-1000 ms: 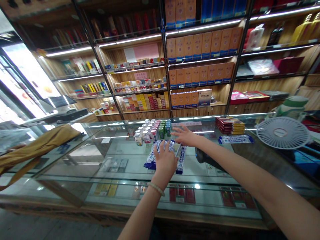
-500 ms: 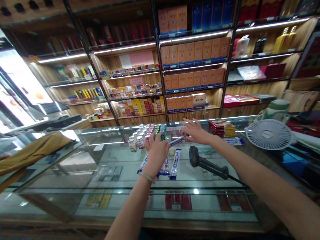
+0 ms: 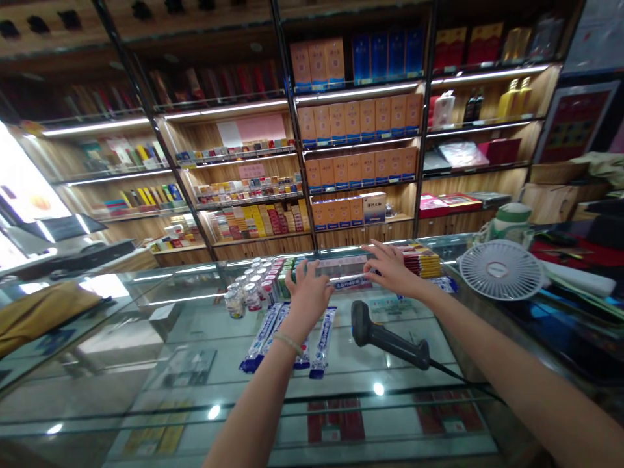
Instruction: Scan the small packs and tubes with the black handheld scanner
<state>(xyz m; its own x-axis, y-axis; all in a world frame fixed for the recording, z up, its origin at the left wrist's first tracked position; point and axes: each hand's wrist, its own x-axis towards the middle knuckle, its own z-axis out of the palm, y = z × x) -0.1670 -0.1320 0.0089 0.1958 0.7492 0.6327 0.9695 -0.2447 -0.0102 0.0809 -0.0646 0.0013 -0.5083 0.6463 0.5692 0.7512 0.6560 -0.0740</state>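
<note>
My left hand (image 3: 308,296) and my right hand (image 3: 394,272) pinch the two ends of a slim blue-and-white packet (image 3: 350,282), stretched level between them just above the glass counter (image 3: 224,364). Under and beside my left hand, several similar long packets (image 3: 263,338) lie side by side, partly covered by the hand and wrist. One more loose packet (image 3: 323,344) rests a little to their right. A black barcode scanner (image 3: 390,341) lies below my right hand, its cable running off to the right. Small capped jars (image 3: 251,296) stand in rows left of my left hand.
Stacked red-and-yellow packs (image 3: 425,261) sit behind my right forearm, with blue-and-white packets beside them. A white round fan (image 3: 502,270) and a green-and-white jug (image 3: 511,224) stand at right. Mustard-coloured cloth (image 3: 49,312) lies at left. Stocked shelves (image 3: 361,140) line the wall.
The held packet has turned from slanted to nearly level, moving away from the loose packets. My right hand still grips its end. The view has shifted slightly.
</note>
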